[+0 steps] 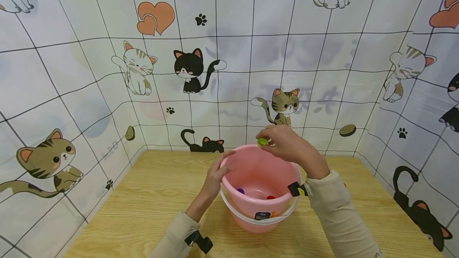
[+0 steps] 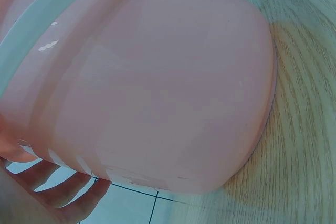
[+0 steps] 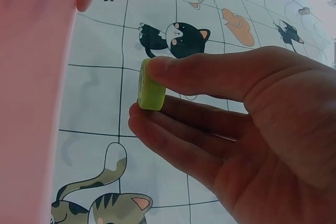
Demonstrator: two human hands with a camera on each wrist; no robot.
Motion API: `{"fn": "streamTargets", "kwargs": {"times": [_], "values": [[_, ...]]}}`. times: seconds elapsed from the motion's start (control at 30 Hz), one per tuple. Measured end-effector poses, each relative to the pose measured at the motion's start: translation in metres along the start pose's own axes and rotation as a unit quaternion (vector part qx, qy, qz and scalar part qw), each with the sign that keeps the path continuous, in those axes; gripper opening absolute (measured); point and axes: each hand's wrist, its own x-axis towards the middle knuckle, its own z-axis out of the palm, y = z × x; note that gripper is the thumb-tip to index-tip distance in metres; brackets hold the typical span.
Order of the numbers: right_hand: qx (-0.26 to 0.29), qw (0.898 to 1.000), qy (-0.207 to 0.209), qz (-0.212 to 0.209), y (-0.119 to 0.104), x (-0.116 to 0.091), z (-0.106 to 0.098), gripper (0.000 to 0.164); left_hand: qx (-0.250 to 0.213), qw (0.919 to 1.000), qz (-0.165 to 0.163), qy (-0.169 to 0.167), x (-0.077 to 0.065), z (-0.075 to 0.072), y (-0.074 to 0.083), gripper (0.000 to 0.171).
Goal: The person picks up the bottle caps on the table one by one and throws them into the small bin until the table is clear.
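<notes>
A pink bucket (image 1: 259,210) with a pale handle (image 1: 233,209) stands upright on the wooden table. My left hand (image 1: 215,174) grips its rim at the left; in the left wrist view the fingers (image 2: 79,195) lie along the bucket's side. Above the far right part of the rim, my right hand (image 1: 287,142) pinches a small yellow-green cap (image 1: 262,142) between thumb and fingertips. The right wrist view shows this cap (image 3: 152,86) as a short round piece. Inside the bucket lie a purple piece (image 1: 240,190) and a red piece (image 1: 270,197), both partly hidden.
The wooden table (image 1: 143,210) runs up to cat-printed, white gridded sheets (image 1: 233,19) at the back and sides. A small red-orange thing (image 1: 345,185) peeks out beside the right sleeve, mostly hidden. Black straps with small devices (image 1: 199,242) sit on both wrists.
</notes>
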Motion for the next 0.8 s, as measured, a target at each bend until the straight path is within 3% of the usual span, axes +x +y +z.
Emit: {"fn": "streamTargets", "kwargs": {"times": [0.8], "values": [[0.001,1.000,-0.011,0.007,-0.0009,0.0010,0.0001,0.023,-0.004,0.9999,0.003,-0.010,0.0002,-0.0008,-0.0013,0.056]]}}
